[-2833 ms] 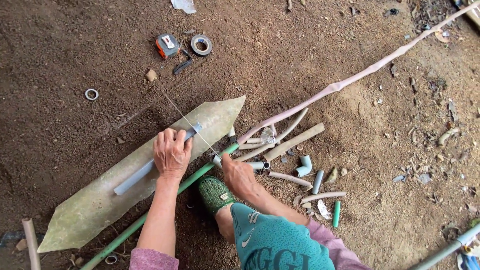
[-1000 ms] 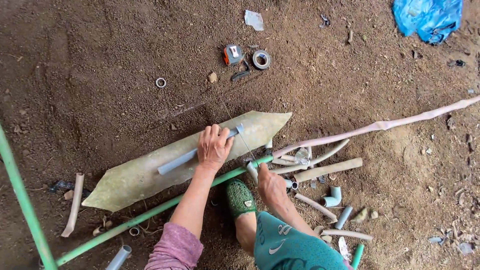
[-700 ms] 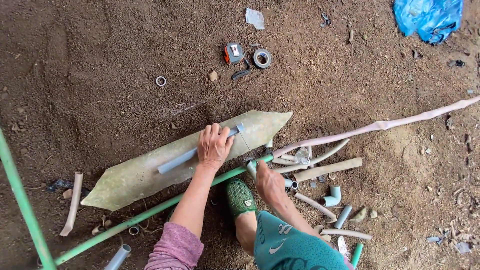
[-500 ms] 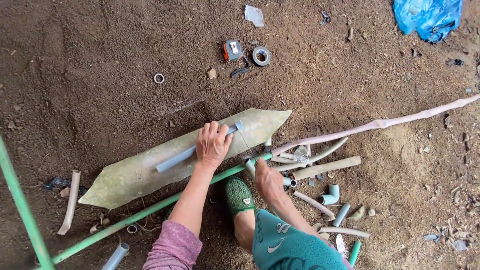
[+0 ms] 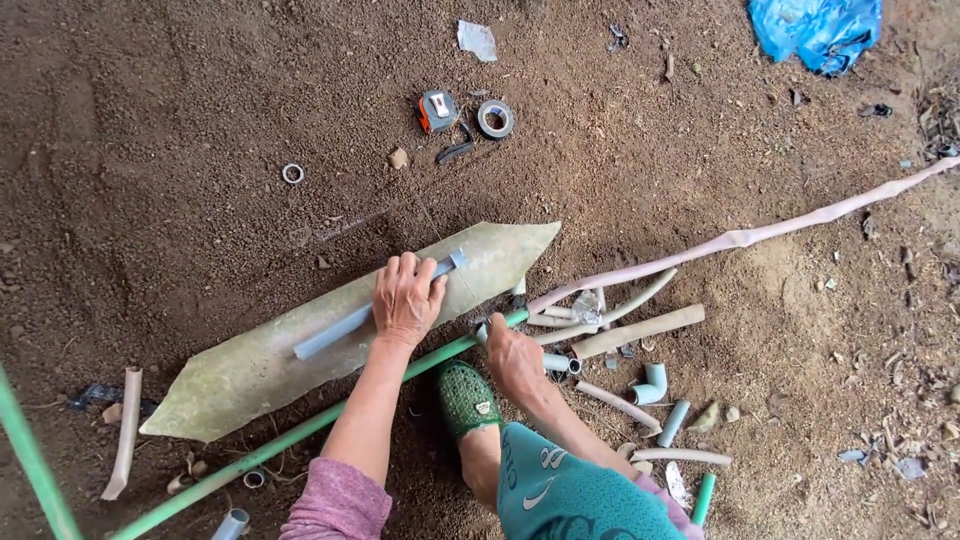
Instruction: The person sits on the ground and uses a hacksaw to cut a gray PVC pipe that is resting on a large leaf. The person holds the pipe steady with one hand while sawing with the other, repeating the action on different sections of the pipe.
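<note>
My left hand (image 5: pixel 406 298) presses down on a thin grey pipe (image 5: pixel 335 330) that lies along a long pale green board (image 5: pixel 240 375) with pointed ends on the dirt. My right hand (image 5: pixel 512 358) is closed around something small at the board's near edge, next to a long green pipe (image 5: pixel 300 432); what it grips is hidden by the fingers. My foot in a green slipper (image 5: pixel 466 398) rests just below the green pipe.
A tape measure (image 5: pixel 436 110), a roll of tape (image 5: pixel 496 118) and a small ring (image 5: pixel 292 173) lie on the soil beyond the board. Pipe offcuts and elbows (image 5: pixel 652 382) are scattered to the right, under a long pink hose (image 5: pixel 740 238). A blue plastic bag (image 5: pixel 818 30) sits far right.
The view has shifted a little. My left hand stays on the grey pipe, and my right hand has stayed close to the board's near edge.
</note>
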